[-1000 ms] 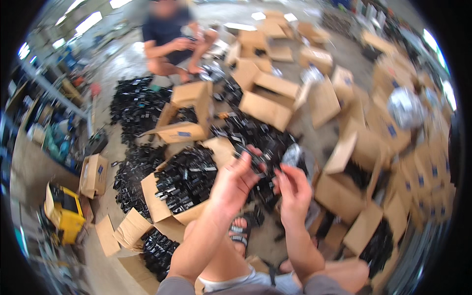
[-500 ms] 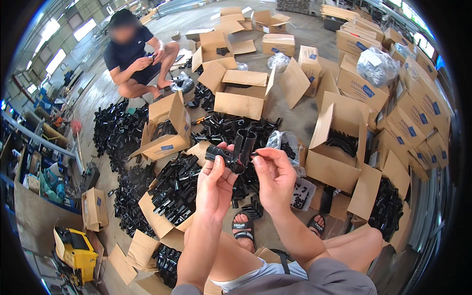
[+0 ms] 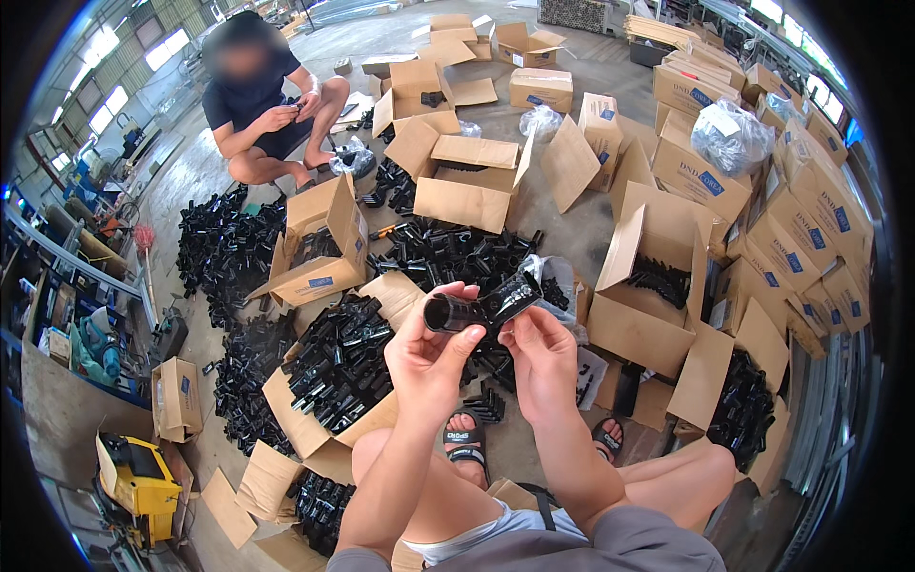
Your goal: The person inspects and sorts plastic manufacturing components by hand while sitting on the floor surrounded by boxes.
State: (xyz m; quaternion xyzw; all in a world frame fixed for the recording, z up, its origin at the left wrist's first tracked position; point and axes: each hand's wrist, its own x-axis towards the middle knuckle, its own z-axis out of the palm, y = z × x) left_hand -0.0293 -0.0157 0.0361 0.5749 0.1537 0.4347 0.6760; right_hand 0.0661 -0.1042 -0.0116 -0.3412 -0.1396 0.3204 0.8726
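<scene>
Low on the left, a yellow machine (image 3: pixel 143 491) stands apart from a heap of black parts (image 3: pixel 250 381) and a filled carton (image 3: pixel 295 412). Centrally, the left hand (image 3: pixel 426 370) curls around one tube of a black fitting (image 3: pixel 469 313), raised above the floor; the right hand (image 3: pixel 541 362) bunches its fingertips by the other tube, whether gripping I cannot tell, left of an open carton (image 3: pixel 634 334).
</scene>
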